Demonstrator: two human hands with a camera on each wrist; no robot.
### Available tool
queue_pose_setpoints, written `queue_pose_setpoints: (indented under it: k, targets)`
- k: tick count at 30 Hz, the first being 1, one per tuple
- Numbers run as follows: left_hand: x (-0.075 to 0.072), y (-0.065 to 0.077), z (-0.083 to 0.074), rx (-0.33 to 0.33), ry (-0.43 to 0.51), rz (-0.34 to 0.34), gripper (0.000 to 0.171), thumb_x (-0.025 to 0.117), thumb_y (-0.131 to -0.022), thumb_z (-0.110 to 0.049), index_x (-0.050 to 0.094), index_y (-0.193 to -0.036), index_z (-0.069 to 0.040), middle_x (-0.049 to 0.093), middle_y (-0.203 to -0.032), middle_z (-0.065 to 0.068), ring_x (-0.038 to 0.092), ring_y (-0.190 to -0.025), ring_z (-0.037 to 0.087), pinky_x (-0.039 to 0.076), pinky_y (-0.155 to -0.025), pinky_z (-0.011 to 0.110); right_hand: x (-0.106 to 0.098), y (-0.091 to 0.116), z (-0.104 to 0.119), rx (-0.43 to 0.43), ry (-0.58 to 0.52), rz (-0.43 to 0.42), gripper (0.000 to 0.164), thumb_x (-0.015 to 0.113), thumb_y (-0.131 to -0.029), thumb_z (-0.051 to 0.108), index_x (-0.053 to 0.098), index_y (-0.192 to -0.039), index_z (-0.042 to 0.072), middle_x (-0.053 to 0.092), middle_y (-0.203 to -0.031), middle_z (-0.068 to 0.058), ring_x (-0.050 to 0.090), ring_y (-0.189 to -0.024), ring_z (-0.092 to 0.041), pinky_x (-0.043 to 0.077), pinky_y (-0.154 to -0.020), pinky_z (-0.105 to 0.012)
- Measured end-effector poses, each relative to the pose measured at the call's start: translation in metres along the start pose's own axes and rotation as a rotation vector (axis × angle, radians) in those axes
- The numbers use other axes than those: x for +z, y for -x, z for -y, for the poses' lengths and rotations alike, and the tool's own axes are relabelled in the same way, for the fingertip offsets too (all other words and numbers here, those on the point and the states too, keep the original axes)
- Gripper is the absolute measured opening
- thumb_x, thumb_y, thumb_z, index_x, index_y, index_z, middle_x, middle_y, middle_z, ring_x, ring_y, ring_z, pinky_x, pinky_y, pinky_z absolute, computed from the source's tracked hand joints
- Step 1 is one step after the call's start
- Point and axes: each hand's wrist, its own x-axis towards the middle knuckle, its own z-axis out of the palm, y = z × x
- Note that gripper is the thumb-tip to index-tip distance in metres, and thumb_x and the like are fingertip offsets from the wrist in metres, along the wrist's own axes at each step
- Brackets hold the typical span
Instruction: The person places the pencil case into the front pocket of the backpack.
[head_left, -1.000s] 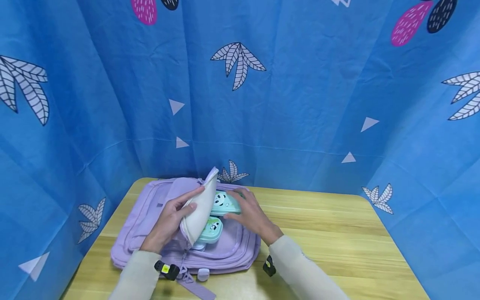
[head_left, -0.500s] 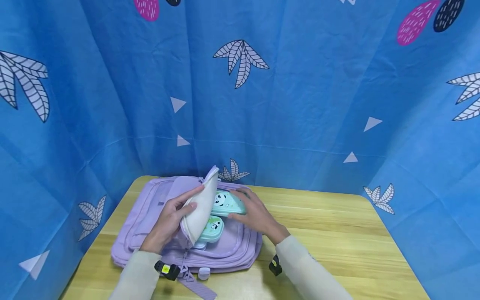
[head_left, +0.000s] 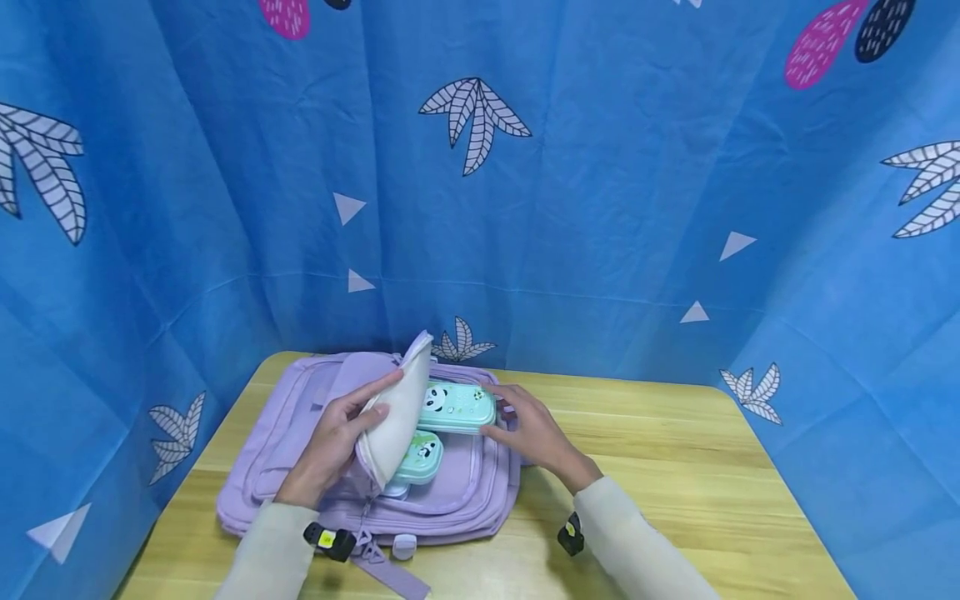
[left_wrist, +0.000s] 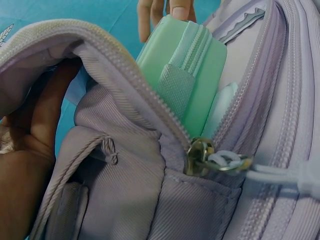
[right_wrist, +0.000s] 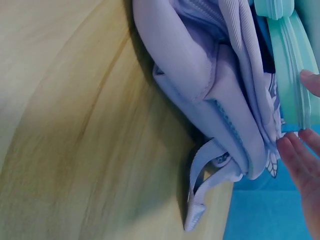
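Observation:
A lilac backpack (head_left: 300, 450) lies on the table, its front pocket unzipped. My left hand (head_left: 337, 433) grips the pocket's flap (head_left: 393, 429), thumb on the pale lining, and holds it raised. A mint-green zippered pencil case (head_left: 461, 407) with a panda print sticks out of the pocket, its left end hidden by the flap. With thumb and fingers, my right hand (head_left: 536, 429) holds the case's right end; the thumb and fingertips touch the case (right_wrist: 292, 75) in the right wrist view. A second, smaller mint-green panda case (head_left: 422, 460) sits lower in the pocket, partly covered.
The wooden table (head_left: 645, 467) extends to the right of the bag. A strap (head_left: 393, 575) hangs toward the front edge. Behind and at both sides hangs a blue patterned curtain (head_left: 600, 208).
My right hand has moved to the right, and the larger pencil case has shifted slightly right with it, showing more of its top. My left hand still holds the flap up.

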Motion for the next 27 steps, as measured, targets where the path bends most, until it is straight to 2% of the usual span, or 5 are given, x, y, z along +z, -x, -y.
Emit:
queue_pose_setpoints:
  k: [4, 12, 27]
  targets:
    - [0.001, 0.001, -0.001, 0.006, 0.007, 0.001, 0.054, 0.055, -0.11, -0.01, 0.049, -0.164, -0.009, 0.034, -0.178, 0.013, 0.037, -0.155, 0.036, 0.05, -0.104, 0.022, 0.0, 0.002, -0.004, 0.02, -0.017, -0.02, 0.067, 0.087, -0.095, 0.02, 0.06, -0.155, 0.013, 0.07, -0.141, -0.009, 0.074, -0.119, -0.025, 0.062, -0.101, -0.037]
    - [-0.001, -0.001, -0.001, -0.006, -0.001, 0.0, 0.054, 0.054, -0.11, -0.01, 0.049, -0.164, -0.011, 0.035, -0.178, 0.01, 0.034, -0.158, 0.034, 0.048, -0.106, 0.019, 0.0, 0.004, -0.001, 0.038, -0.047, -0.029, 0.065, 0.087, -0.094, 0.016, 0.062, -0.153, 0.008, 0.072, -0.14, -0.014, 0.072, -0.122, -0.03, 0.062, -0.103, -0.043]
    - [-0.002, -0.005, 0.003, -0.056, -0.035, 0.021, 0.052, 0.053, -0.112, -0.016, 0.052, -0.164, -0.019, 0.032, -0.18, 0.006, 0.032, -0.161, 0.034, 0.045, -0.107, 0.019, 0.011, -0.006, 0.005, -0.027, 0.016, -0.022, 0.064, 0.084, -0.097, 0.016, 0.059, -0.154, 0.004, 0.071, -0.138, -0.015, 0.074, -0.118, -0.03, 0.062, -0.102, -0.043]
